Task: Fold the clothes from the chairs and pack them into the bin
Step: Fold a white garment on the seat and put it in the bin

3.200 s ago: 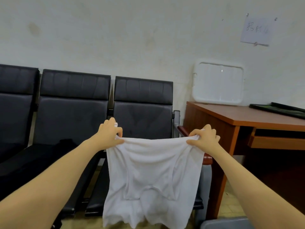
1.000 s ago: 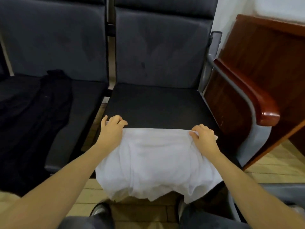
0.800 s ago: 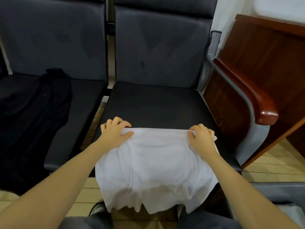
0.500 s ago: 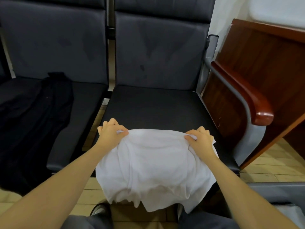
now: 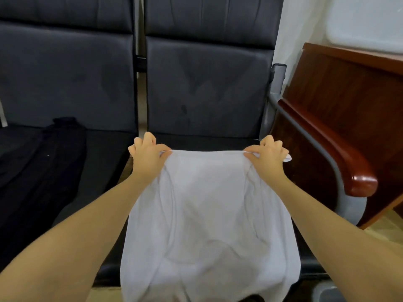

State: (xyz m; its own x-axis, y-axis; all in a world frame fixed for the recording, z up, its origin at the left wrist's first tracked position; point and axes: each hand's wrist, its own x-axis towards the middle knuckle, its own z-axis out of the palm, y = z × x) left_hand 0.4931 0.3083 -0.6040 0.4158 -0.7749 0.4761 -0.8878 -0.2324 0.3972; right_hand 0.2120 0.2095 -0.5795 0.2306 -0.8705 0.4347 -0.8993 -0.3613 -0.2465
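While two dark chairs [image 5: 205, 83] are seen side by side, one white garment [image 5: 207, 214] is spread over the right seat, its lower edge hanging off the front. One black garment [image 5: 41, 162] lies on the left seat. The white garment's top corners are pinched by curled fingers of the left hand [image 5: 148, 155] and right hand [image 5: 268, 155].

To my right stood a reddish-brown wooden desk [image 5: 340, 101]; a pale, blurred plastic tray [image 5: 366, 29] leaned against the white wall [image 5: 298, 29] above it.
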